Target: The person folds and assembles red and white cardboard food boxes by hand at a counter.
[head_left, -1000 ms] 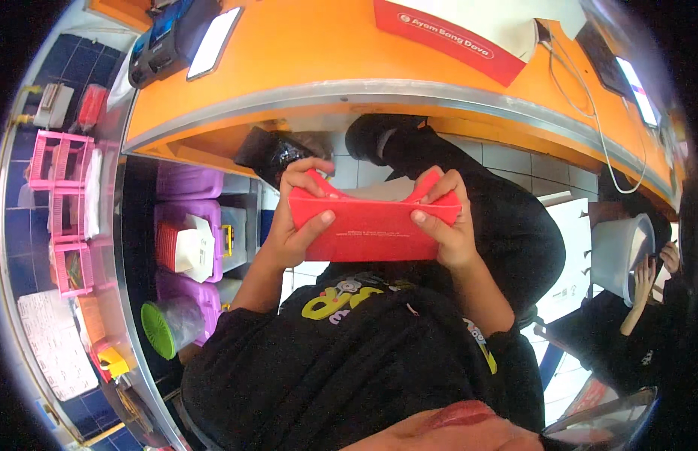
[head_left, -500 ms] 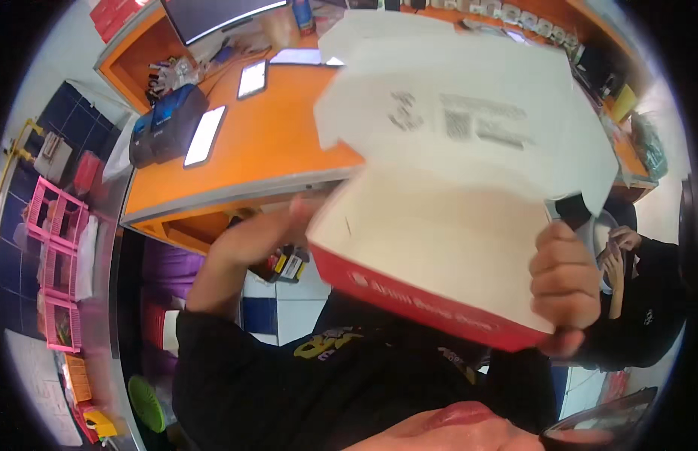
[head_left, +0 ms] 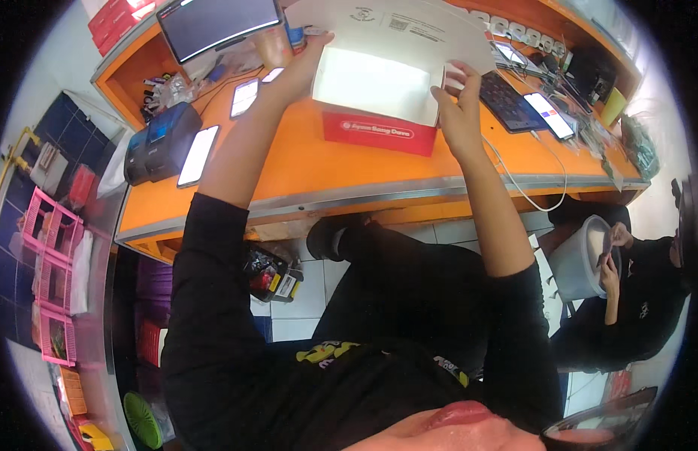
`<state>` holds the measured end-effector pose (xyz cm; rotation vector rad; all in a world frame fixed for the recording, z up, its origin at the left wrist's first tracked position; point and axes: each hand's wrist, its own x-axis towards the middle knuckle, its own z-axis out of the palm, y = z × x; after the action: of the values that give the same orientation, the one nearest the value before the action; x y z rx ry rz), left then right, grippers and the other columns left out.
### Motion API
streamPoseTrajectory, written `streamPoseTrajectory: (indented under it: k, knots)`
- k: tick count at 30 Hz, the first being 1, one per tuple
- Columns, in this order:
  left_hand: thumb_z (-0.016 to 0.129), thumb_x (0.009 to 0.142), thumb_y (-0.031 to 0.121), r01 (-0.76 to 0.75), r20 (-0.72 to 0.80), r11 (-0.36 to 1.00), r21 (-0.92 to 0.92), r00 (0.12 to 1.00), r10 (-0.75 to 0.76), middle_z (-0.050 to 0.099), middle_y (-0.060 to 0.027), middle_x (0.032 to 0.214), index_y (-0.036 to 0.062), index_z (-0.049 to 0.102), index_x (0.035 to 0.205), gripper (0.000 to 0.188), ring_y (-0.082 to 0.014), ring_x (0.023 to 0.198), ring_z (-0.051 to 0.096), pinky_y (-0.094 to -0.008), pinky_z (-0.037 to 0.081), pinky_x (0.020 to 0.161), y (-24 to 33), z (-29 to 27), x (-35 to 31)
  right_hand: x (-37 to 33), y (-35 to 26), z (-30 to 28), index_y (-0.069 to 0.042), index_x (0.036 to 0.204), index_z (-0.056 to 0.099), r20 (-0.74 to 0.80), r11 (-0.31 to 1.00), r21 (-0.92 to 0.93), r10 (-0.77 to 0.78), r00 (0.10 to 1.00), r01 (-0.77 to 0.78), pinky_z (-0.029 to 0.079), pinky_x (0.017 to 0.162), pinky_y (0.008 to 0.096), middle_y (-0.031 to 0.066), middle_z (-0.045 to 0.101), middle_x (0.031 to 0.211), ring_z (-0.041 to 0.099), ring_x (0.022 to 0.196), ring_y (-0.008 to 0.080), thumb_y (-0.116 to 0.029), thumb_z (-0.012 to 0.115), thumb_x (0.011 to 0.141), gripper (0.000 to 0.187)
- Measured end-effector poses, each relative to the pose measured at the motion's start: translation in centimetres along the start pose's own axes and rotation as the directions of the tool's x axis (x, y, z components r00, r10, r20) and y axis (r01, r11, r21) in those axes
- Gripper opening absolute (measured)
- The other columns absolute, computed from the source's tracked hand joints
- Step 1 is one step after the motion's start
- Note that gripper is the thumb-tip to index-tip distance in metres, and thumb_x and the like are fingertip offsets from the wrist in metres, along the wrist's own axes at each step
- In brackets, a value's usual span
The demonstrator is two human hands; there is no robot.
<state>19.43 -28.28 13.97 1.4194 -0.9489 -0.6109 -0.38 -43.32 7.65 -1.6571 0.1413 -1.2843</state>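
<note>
A cardboard box, red outside and white inside, is held over the orange desk with its lid raised at the back. Its inside looks bare and bright. My left hand grips the left side wall, its fingers partly hidden by the box. On the opposite wall, my right hand pinches the edge with the thumb near the inner side and the fingers bent behind. Whether the box bottom touches the desk cannot be made out.
Left of the box are phones, a dark blue-black device and a monitor. To the right lie a dark tablet, another phone and a white cable. A seated person holds a clear tub at lower right.
The box has moved away from my body, from close in front of me to over the desk, and turned more level. Both hands have gone with it, arms now stretched forward.
</note>
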Motion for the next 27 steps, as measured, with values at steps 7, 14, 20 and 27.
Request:
streamPoseTrajectory:
  k: [7, 14, 20, 27]
  knots:
    - [0.033, 0.098, 0.040, 0.087, 0.104, 0.982, -0.168, 0.992, -0.070, 0.045, -0.0153, 0.134, -0.0002, 0.028, 0.140, 0.058, -0.0234, 0.126, 0.043, -0.0375, 0.038, 0.102, -1.8, 1.4, 0.1, 1.0, 1.1, -2.7, -0.003, 0.126, 0.046, 0.085, 0.976, -0.169, 0.152, 0.985, -0.136, 0.046, 0.086, 0.0333, 0.0192, 0.055, 0.112, 0.055, 0.099, 0.0228, -0.006, 0.049, 0.086, 0.039]
    - [0.045, 0.095, 0.037, -0.016, -0.175, 0.918, 0.396, 0.980, 0.092, 0.045, -0.0182, 0.133, -0.0014, 0.029, 0.138, 0.060, -0.0206, 0.115, 0.053, -0.0330, 0.045, 0.092, -4.7, 1.6, 1.1, 1.4, 2.4, -3.3, -0.001, 0.122, 0.051, 0.141, 0.940, -0.303, -0.116, 0.983, 0.154, 0.044, 0.091, 0.0357, 0.0193, 0.054, 0.118, 0.052, 0.111, 0.0286, -0.010, 0.048, 0.088, 0.035]
    - [0.052, 0.091, 0.036, 0.131, -0.247, 0.926, 0.355, 0.968, -0.043, 0.064, -0.0167, 0.092, -0.0109, 0.056, 0.108, 0.050, -0.0225, 0.083, 0.063, -0.0332, 0.049, 0.073, -6.1, -2.6, 2.3, 1.9, -1.4, -2.3, 0.007, 0.106, 0.059, 0.195, 0.913, -0.370, 0.257, 0.946, -0.172, 0.053, 0.070, 0.0336, 0.0194, 0.062, 0.099, 0.065, 0.083, 0.0261, -0.022, 0.049, 0.088, 0.035]
    - [0.048, 0.094, 0.027, 0.153, -0.148, 0.857, 0.492, 0.985, -0.090, 0.063, -0.0163, 0.104, -0.0116, 0.054, 0.112, 0.043, -0.0222, 0.092, 0.061, -0.0343, 0.047, 0.080, -4.4, -2.4, 2.2, 3.8, 0.2, -3.3, 0.009, 0.088, 0.065, 0.282, 0.856, -0.463, 0.390, 0.877, -0.232, 0.055, 0.056, 0.0299, 0.0144, 0.065, 0.065, 0.066, 0.056, 0.0208, -0.028, 0.054, 0.088, 0.038]
